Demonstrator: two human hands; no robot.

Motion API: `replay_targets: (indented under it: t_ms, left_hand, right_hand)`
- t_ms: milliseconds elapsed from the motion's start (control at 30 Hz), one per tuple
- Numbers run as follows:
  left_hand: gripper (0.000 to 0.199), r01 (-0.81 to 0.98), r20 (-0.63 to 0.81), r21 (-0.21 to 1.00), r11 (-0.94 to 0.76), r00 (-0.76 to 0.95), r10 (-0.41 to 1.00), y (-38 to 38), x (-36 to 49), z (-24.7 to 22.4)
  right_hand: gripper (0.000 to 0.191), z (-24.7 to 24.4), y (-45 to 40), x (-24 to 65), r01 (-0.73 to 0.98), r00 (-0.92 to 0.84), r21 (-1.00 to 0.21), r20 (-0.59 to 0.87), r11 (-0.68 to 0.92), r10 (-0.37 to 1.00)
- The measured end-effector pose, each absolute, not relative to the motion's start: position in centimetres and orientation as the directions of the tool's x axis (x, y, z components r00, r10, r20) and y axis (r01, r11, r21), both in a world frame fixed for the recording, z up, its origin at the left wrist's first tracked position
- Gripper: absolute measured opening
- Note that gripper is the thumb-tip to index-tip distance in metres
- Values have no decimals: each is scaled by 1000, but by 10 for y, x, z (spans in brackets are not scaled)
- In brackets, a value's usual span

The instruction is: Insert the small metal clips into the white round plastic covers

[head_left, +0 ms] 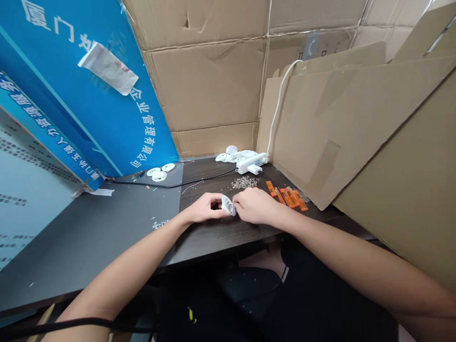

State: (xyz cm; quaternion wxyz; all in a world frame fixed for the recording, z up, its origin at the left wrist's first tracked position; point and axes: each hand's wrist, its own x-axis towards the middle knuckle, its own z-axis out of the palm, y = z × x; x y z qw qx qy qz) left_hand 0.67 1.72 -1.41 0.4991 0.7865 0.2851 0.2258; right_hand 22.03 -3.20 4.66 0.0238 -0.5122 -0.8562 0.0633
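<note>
Between thumb and fingers, my left hand (pixel 207 208) grips a round white plastic piece (pixel 227 205), held tilted above the dark table. My right hand (pixel 252 205) is closed at the piece's right side, its fingertips pinching something thin and pale that touches the piece's face. What exactly it pinches is too small to make out. Just behind my hands lies a pile of small metal parts (pixel 245 182). Several orange packets (pixel 288 195) rest to the right of my right hand.
A white power strip (pixel 252 163) with a plugged-in adapter stands at the back, beside more white round pieces (pixel 231 154). Three white discs (pixel 159 176) lie at the back left, near a black cable (pixel 171 185). Small screws (pixel 160 223) sit left of my left hand. Cardboard walls (pixel 210 85) enclose the back.
</note>
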Motion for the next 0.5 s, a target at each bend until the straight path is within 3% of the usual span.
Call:
replay_targets:
  t_ms: [267, 367, 500]
  left_hand:
    - [32, 220, 103, 909, -354, 705, 702, 17, 7, -14]
    - [39, 223, 114, 908, -354, 683, 722, 15, 7, -12]
    - [58, 211, 165, 905, -369, 626, 762, 12, 9, -9]
  right_hand:
    - [22, 47, -32, 229, 845, -488, -232, 36, 482, 872]
    - [23, 46, -24, 238, 826, -430, -375, 62, 420, 901]
    - [53, 36, -7, 250, 689, -356, -633, 130, 353, 926]
